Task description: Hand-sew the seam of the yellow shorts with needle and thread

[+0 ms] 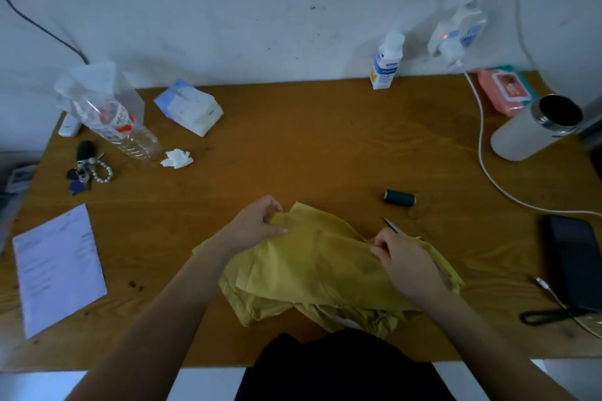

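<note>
Shorts (312, 267) were spread, crumpled, on the table (325, 146) at its near edge. Their far edge was pinched by the left hand (257, 221), and their right side was gripped by the right hand (404, 260); a thin pointed tool (392, 225), perhaps scissors, showed just beyond it. The spool (400, 197) lay nearby, apart. No needle could be seen. For a good seam, the cloth probably should be pulled flat and the edges matched before stitching.

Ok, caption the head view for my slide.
Both hands, left and right, pinch yellow shorts on a wooden table.
</note>
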Motion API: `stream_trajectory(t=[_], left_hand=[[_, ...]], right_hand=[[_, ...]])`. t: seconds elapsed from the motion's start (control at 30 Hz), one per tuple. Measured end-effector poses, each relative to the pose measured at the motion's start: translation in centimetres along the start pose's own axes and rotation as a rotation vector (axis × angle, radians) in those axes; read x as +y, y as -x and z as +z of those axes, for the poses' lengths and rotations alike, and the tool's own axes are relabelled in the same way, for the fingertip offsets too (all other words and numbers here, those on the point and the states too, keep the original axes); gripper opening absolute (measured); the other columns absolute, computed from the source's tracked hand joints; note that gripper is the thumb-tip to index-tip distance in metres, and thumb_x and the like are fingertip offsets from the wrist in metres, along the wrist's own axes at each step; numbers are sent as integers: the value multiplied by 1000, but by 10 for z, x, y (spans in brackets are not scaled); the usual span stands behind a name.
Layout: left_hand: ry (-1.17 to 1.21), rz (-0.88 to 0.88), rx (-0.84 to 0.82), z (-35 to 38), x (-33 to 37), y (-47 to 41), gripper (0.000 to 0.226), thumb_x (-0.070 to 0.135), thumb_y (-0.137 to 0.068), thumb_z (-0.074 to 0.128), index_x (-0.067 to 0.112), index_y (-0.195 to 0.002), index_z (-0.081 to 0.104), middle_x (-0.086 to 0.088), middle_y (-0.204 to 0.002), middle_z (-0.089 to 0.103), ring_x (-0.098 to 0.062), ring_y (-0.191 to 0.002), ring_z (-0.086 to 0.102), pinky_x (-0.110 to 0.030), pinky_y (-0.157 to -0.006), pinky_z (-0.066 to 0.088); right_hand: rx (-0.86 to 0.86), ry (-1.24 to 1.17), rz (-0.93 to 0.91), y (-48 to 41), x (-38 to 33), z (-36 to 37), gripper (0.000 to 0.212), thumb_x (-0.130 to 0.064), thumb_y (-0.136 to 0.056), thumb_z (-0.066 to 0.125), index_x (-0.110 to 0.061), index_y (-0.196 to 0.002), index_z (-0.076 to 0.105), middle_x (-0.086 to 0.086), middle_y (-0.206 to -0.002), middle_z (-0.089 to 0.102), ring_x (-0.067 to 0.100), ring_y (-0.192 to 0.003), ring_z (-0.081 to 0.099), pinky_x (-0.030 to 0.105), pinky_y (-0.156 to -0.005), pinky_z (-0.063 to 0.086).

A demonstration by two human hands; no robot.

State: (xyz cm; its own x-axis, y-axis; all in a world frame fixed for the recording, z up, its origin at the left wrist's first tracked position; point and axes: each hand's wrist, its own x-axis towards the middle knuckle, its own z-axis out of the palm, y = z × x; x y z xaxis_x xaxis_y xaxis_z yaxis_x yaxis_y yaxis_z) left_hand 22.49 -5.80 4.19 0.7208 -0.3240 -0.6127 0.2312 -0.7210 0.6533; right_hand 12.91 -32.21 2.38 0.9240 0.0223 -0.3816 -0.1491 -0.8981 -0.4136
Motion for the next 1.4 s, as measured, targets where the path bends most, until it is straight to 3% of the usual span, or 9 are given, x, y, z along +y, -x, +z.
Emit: stream_trajectory(t=[0.07, 0.13, 0.27, 0.53, 0.77, 1.0, 1.13, 1.3, 1.4], left_hand=[[90, -119, -69, -13, 3, -11, 41, 12, -84, 70, 17, -119, 49, -13, -132, 46, -30, -122, 46, -33, -83, 42], [207, -174, -58, -20, 4, -20, 42, 7, -81, 72, 15, -118, 52, -14, -120, 58, -26, -101, 59, -34, -79, 50], [420, -204, 174, -9, 1, -43, 13, 8, -79, 75, 16, -83, 65, -1, -80, 66, -11, -66, 67, -26, -57, 54], [35, -176, 346, 35, -14, -80, 10, 20, -87, 67, 17, -78, 70, 2, -75, 63, -6, -60, 52, -26, -60, 46], [-100, -30, 483, 47, -7, -90, 12, 13, -86, 67, 12, -74, 63, -1, -90, 53, -16, -77, 50, -30, -72, 46], [-264, 29, 363, 51, 1, -97, 10, 0, -91, 51, 7, -86, 54, -9, -91, 55, -24, -79, 52, -37, -65, 49], [-155, -75, 298, 46, 4, -97, 28, 7, -92, 55, 6, -120, 52, -11, -106, 62, -26, -95, 59, -32, -71, 47], [26, -109, 315, 23, -3, -67, 22, 15, -90, 62, 7, -109, 67, -6, -110, 65, -22, -103, 59, -27, -86, 44], [206, -69, 346, 7, -3, -30, 12, 18, -88, 64, 13, -97, 69, 4, -95, 64, -16, -92, 58, -17, -74, 43]], right_hand=[[2, 7, 68, -1, 0, 3, 8, -29, -96, 48, -23, -91, 50, -10, -76, 55, 2, -63, 52, 16, -51, 43], [-1, 20, 110, -2, 0, 6, 9, -30, -96, 48, -22, -93, 51, -11, -75, 55, 2, -61, 52, 15, -49, 42], [-8, 17, 183, -3, -1, 13, 8, -30, -95, 49, -22, -93, 52, -10, -76, 56, 3, -62, 55, 16, -49, 44], [-1, -8, 250, -5, -2, 21, 8, -28, -95, 49, -21, -91, 51, -10, -76, 55, 4, -63, 54, 18, -48, 43], [7, -13, 257, -7, -4, 19, 9, -29, -95, 49, -22, -90, 52, -9, -78, 58, 6, -67, 56, 22, -56, 48], [0, -23, 274, -9, -5, 16, 9, -27, -95, 49, -20, -89, 52, -7, -79, 60, 8, -67, 57, 27, -57, 51], [19, -73, 281, -7, -7, 13, 9, -26, -95, 50, -19, -90, 54, -7, -79, 60, 7, -68, 58, 28, -59, 53], [93, -189, 225, 4, -12, -2, 10, -23, -94, 52, -26, -84, 50, -11, -76, 56, 3, -67, 54, 20, -56, 46], [99, -274, 151, 16, -16, -18, 21, -21, -93, 53, -33, -79, 44, -10, -76, 55, 4, -68, 53, 15, -54, 35]])
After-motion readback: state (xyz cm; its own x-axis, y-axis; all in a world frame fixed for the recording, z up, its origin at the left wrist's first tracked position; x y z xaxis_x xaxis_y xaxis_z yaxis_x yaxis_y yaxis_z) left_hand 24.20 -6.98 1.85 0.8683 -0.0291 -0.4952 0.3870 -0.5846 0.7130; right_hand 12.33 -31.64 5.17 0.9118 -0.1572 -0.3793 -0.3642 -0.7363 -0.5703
